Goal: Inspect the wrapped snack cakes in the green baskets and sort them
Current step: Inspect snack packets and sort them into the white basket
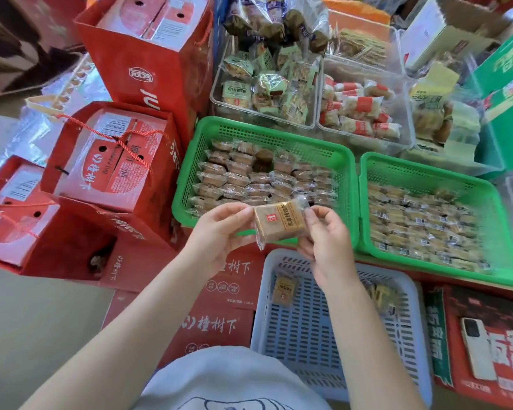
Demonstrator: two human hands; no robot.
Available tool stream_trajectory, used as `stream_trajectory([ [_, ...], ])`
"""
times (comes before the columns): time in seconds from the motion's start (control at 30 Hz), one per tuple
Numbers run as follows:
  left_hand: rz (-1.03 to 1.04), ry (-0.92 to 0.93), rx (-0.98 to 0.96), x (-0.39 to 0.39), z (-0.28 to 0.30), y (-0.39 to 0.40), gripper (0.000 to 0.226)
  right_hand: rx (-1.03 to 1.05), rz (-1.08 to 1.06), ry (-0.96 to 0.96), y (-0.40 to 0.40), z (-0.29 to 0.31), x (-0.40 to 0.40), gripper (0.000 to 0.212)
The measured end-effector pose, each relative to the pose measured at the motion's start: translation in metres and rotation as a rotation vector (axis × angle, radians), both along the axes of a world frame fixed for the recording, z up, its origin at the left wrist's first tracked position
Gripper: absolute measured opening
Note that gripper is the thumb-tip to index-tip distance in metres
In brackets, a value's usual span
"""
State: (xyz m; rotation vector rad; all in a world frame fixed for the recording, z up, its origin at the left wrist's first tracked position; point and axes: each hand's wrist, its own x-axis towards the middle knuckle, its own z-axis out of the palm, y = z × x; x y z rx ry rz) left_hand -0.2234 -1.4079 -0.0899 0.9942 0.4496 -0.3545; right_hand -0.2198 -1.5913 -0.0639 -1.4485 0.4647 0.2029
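Note:
A brown wrapped snack cake [279,222] is held up between both hands over the front rim of the left green basket [190,173]. My left hand [219,232] pinches its left wrapper edge, and my right hand [323,241] pinches its right end. The left green basket holds several brown wrapped cakes. The right green basket [501,232] is filled with paler wrapped cakes. Below my hands stands a pale blue basket [302,329] with one brown cake [283,290] on the left and a yellowish cake [382,297] on the right.
Red gift bags [110,161] and red cartons [219,321] crowd the left and front. Clear bins of other wrapped snacks [267,84] stand behind the green baskets. A phone [477,347] lies on a red box at the lower right.

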Motion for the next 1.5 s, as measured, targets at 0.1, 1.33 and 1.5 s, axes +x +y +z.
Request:
stream_trajectory([
  [0.1,0.058,0.014,0.117,-0.010,-0.001,-0.003,0.012,0.168,-0.018,0.019,-0.004,0.000,-0.009,0.011],
  [1.33,-0.135,-0.394,0.795,0.004,0.007,-0.012,0.023,-0.208,-0.079,0.049,0.002,-0.011,0.027,0.036],
  [1.5,-0.097,-0.369,0.814,0.028,-0.006,-0.001,0.007,-0.177,0.027,0.090,0.005,-0.012,0.045,0.032],
])
